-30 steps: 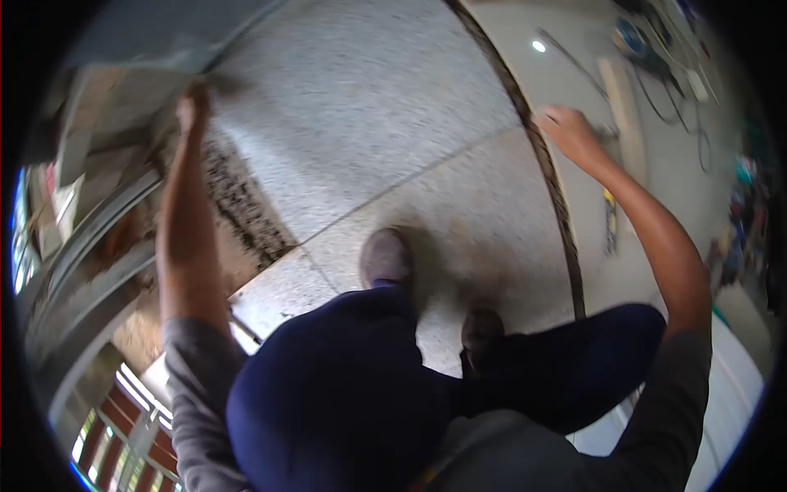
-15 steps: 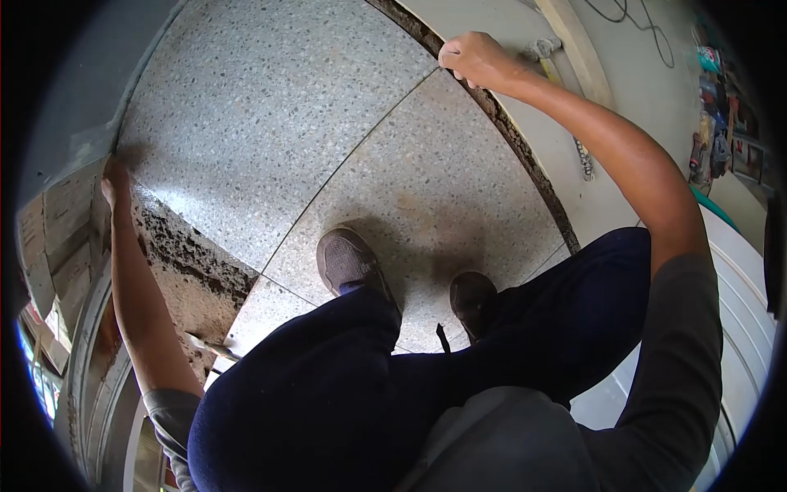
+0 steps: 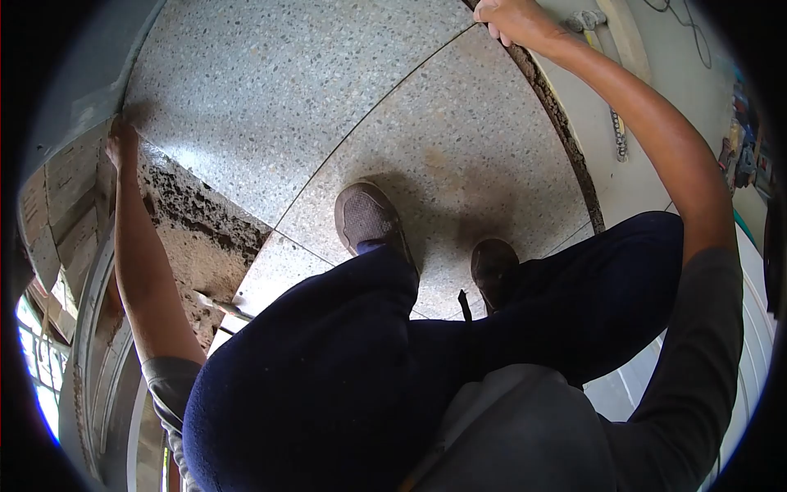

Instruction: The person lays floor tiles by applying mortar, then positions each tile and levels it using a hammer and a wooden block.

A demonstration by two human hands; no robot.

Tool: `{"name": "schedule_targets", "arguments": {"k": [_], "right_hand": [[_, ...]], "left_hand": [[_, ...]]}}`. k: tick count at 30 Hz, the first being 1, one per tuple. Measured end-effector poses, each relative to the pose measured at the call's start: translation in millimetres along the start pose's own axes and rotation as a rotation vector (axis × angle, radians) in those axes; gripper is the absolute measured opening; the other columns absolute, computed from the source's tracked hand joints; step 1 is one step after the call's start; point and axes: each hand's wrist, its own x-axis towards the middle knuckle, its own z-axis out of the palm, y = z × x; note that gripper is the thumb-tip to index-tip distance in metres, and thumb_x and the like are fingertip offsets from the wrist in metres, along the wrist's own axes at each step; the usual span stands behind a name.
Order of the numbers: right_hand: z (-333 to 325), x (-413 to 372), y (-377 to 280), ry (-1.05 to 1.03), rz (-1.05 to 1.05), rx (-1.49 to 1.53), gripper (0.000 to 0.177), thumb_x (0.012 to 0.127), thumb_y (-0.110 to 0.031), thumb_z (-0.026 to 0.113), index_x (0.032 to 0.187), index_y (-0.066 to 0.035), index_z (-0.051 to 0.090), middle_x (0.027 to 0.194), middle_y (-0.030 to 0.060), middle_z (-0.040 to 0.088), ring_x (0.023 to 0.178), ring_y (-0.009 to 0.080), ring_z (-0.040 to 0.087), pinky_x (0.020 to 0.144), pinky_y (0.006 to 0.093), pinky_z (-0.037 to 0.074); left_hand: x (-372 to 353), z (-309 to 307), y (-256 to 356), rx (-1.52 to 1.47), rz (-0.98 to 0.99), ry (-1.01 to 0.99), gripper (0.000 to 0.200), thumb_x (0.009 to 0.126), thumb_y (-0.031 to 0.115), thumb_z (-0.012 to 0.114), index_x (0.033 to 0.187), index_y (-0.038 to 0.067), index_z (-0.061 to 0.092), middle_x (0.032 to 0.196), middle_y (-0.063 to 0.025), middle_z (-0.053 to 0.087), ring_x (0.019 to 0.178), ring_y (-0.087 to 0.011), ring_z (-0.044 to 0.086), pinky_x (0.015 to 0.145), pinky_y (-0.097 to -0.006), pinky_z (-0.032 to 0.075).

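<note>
From my remote seat I see the terrazzo surface (image 3: 270,98) filling the upper middle of the head view; it is pale grey, densely speckled with small dark and light chips, and a little glossy toward its left side; 1 thin straight seam (image 3: 377,115) splits it into 2 large panels, and a smaller third piece lies by the left knee. Its left border breaks off into a rough, dark, crumbly mortar face (image 3: 188,221); its right border is a narrow brown crusted rim (image 3: 566,131).

The seam runs diagonally, from the upper right by the right hand (image 3: 512,18) down-left toward the left shoe (image 3: 365,217); the crusted rim runs from top centre down to the right. The lens bends everything, so I cannot tell which way the long axis truly lies.

The right hand has its fingers curled over the crusted rim where the seam ends, grasping it; the left hand (image 3: 123,143) rests against the far left corner, and I cannot tell whether it is clenched. Both shoes stand on the nearer panel, the right shoe (image 3: 492,266) just beside the rim; a chain (image 3: 616,131) lies on the pale floor beyond.
</note>
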Motion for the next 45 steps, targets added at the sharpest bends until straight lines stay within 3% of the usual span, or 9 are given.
{"name": "schedule_targets", "arguments": {"k": [4, 7, 10, 13, 16, 28, 33, 38, 45], "right_hand": [[-2.1, -6.8, -12.8, 0.037, 0.053, -0.055, 0.023, 0.094, -0.016, 0.057, 0.084, -0.001, 0.071, 0.065, 0.0097, 0.068, 0.053, 0.0180, 0.064, 0.052, 0.0342, 0.051], [-1.5, -0.7, -2.8, 0.036, 0.055, -0.086, 0.021, 0.094, -0.017, 0.060, 0.084, -0.002, 0.072, 0.064, 0.0090, 0.067, 0.051, 0.0169, 0.062, 0.050, 0.0338, 0.050], [0.8, 7.9, 0.9, 0.034, 0.116, -0.066, 0.020, 0.094, -0.018, 0.061, 0.085, -0.005, 0.074, 0.065, 0.0093, 0.069, 0.052, 0.0173, 0.063, 0.051, 0.0334, 0.051], [-0.8, 16.3, 19.1, -0.054, 0.083, -0.100, 0.033, 0.096, -0.031, 0.063, 0.111, -0.004, 0.073, 0.069, -0.0014, 0.060, 0.052, 0.0070, 0.053, 0.046, 0.0251, 0.038], [-0.9, 16.3, 21.4, -0.048, 0.107, -0.091, 0.033, 0.097, -0.032, 0.063, 0.114, -0.006, 0.073, 0.070, -0.0040, 0.058, 0.052, 0.0051, 0.051, 0.046, 0.0232, 0.035], [-3.8, 18.6, 28.6, -0.044, 0.113, -0.130, 0.031, 0.097, -0.033, 0.064, 0.113, -0.008, 0.074, 0.072, -0.0033, 0.061, 0.055, 0.0053, 0.054, 0.047, 0.0231, 0.038], [-3.4, 14.2, 26.9, -0.057, 0.085, -0.079, 0.030, 0.099, -0.029, 0.062, 0.112, -0.004, 0.072, 0.072, 0.0024, 0.065, 0.051, 0.0089, 0.056, 0.044, 0.0259, 0.043], [-8.1, -7.7, -1.8, -0.075, 0.048, -0.179, 0.031, 0.098, -0.026, 0.057, 0.109, -0.001, 0.072, 0.071, 0.0058, 0.066, 0.051, 0.0120, 0.057, 0.046, 0.0290, 0.045], [-2.6, -14.1, -17.9, -0.022, 0.081, -0.125, 0.029, 0.093, -0.022, 0.054, 0.102, 0.000, 0.072, 0.070, 0.0058, 0.065, 0.054, 0.0135, 0.057, 0.052, 0.0327, 0.045]], "left_hand": [[1.1, 12.8, -10.0, 0.043, 0.013, 0.018, 0.046, 0.102, 0.038, 0.043, 0.141, 0.019, 0.059, 0.131, -0.0162, 0.068, 0.114, -0.0406, 0.067, 0.096, -0.0533, 0.053], [4.9, -1.0, 2.3, 0.165, -0.062, -0.195, 0.045, 0.102, 0.042, 0.041, 0.129, 0.015, 0.064, 0.125, -0.0176, 0.070, 0.110, -0.0415, 0.068, 0.092, -0.0547, 0.054], [10.7, -1.6, 5.2, 0.154, -0.032, -0.148, 0.043, 0.101, 0.039, 0.041, 0.125, 0.015, 0.067, 0.126, -0.0194, 0.069, 0.111, -0.0429, 0.067, 0.092, -0.0562, 0.053], [-3.4, -25.7, 25.4, 0.124, -0.039, -0.117, 0.042, 0.100, 0.039, 0.041, 0.125, 0.016, 0.067, 0.126, -0.0192, 0.069, 0.112, -0.0429, 0.066, 0.093, -0.0561, 0.053], [-10.7, -32.9, 30.4, 0.107, -0.036, -0.108, 0.042, 0.100, 0.039, 0.042, 0.125, 0.016, 0.067, 0.126, -0.0191, 0.069, 0.113, -0.0429, 0.066, 0.093, -0.0561, 0.052], [-3.6, -33.8, 30.6, 0.110, -0.031, -0.077, 0.041, 0.098, 0.037, 0.043, 0.126, 0.018, 0.067, 0.128, -0.0185, 0.068, 0.116, -0.0430, 0.065, 0.095, -0.0557, 0.052], [8.5, -13.5, 9.7, 0.157, -0.138, -0.224, 0.046, 0.098, 0.033, 0.041, 0.139, 0.027, 0.060, 0.139, -0.0135, 0.063, 0.122, -0.0417, 0.062, 0.101, -0.0524, 0.050], [5.5, -13.1, 9.8, 0.231, -0.034, -0.151, 0.044, 0.100, 0.027, 0.038, 0.136, 0.017, 0.060, 0.136, -0.0163, 0.064, 0.121, -0.0432, 0.062, 0.102, -0.0546, 0.048], [-7.8, -43.0, 36.1, 0.126, -0.081, -0.145, 0.045, 0.101, 0.028, 0.035, 0.137, 0.016, 0.061, 0.131, -0.0179, 0.067, 0.117, -0.0452, 0.063, 0.102, -0.0538, 0.048]]}}
